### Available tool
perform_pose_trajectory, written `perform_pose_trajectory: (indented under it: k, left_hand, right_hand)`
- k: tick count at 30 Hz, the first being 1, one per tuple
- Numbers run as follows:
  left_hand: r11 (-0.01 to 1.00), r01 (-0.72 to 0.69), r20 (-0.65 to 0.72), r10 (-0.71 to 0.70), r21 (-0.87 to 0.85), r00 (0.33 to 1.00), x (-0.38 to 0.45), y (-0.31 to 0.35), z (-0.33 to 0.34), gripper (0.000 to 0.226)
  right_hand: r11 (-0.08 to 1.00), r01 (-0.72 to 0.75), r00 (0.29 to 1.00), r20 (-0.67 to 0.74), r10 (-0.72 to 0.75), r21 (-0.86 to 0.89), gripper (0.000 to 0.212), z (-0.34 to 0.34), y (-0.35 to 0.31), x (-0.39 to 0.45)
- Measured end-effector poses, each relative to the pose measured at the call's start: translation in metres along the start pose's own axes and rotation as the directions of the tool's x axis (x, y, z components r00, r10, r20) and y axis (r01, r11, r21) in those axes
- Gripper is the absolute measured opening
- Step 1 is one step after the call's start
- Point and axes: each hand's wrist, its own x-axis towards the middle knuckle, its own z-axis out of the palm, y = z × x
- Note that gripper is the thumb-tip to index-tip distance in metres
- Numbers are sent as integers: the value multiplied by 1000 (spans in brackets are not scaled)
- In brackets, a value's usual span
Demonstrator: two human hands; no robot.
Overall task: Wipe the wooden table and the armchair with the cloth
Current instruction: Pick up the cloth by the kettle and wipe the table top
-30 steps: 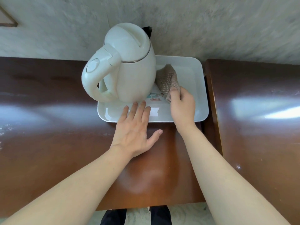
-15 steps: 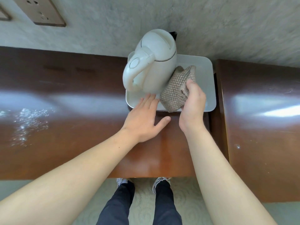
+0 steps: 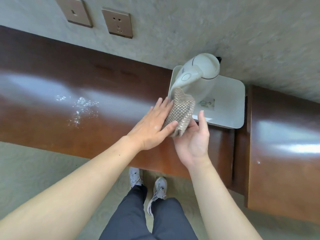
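A beige waffle-weave cloth [image 3: 180, 110] hangs folded above the front part of the glossy brown wooden table [image 3: 52, 104]. My right hand [image 3: 194, 137] is palm up under the cloth and supports its lower end. My left hand [image 3: 154, 125] lies flat against the cloth's left side, its thumb across the lower edge. A patch of white specks or droplets [image 3: 81, 110] sits on the table left of my hands. No armchair is in view.
A white electric kettle [image 3: 199, 77] stands on a white tray [image 3: 230, 108] at the table's right end, against the wall. A second brown wooden surface [image 3: 285, 135] adjoins on the right. Two wall sockets [image 3: 117, 23] are above the table. My feet stand on pale carpet.
My right hand has lifted the cloth off the tray and turned palm up. My left hand has come up from the table against the cloth. The view has shifted left and back.
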Motion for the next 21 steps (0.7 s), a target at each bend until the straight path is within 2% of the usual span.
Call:
perform_pose_trajectory:
  k: [3, 5, 7, 11, 15, 21]
  left_hand:
    - [996, 22, -45, -18, 89, 999, -25, -7, -4, 84]
    - [988, 29, -84, -16, 155, 996, -44, -8, -4, 83]
    - [976, 55, -134, -27, 212, 991, -61, -7, -2, 81]
    - [961, 129, -164, -91, 244, 982, -93, -6, 1, 76]
    - [929, 258, -166, -219, 267, 961, -138, -21, -6, 76]
    - [864, 453, -176, -421, 221, 890, -194, -63, -31, 81]
  right_hand:
    - [991, -130, 985, 118, 125, 30, 81, 6, 4, -1]
    - [978, -210, 959, 190, 209, -13, 76, 9, 8, 0]
    - [956, -283, 924, 246, 294, -77, 60, 10, 15, -3]
    - [924, -368, 905, 187, 382, -109, 43, 5, 34, -14]
    - [922, -379, 916, 111, 386, -74, 48, 0, 45, -26]
    - [939, -340, 937, 71, 343, -47, 45, 15, 46, -26]
